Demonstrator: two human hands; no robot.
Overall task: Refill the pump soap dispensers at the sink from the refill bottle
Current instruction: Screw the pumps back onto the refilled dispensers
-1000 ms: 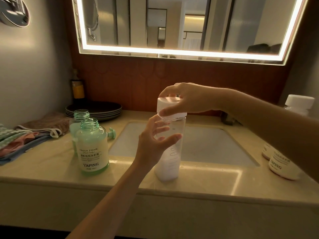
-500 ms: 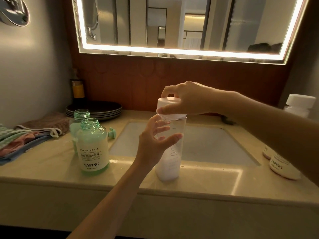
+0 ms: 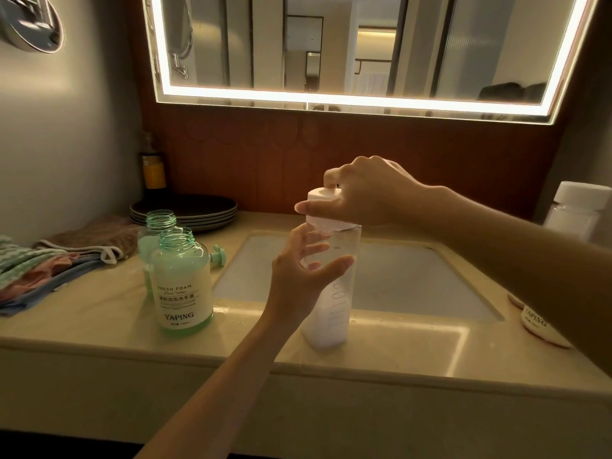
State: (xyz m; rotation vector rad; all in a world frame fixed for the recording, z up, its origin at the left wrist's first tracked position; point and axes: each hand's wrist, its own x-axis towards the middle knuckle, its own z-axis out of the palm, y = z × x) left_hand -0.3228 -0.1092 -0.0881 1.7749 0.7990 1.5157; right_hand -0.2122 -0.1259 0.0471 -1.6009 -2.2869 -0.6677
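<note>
Gripping the refill bottle [image 3: 331, 313]: left hand [image 3: 298, 276] on body, right hand [image 3: 367, 193] on cap [image 3: 319, 197].

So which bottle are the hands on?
The tall clear bottle in the middle, with the white cap; the green bottles at left stand open, untouched.

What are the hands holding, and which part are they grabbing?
The left hand holds the tall clear bottle around its upper body. The right hand grips the bottle's white cap from above.
</note>
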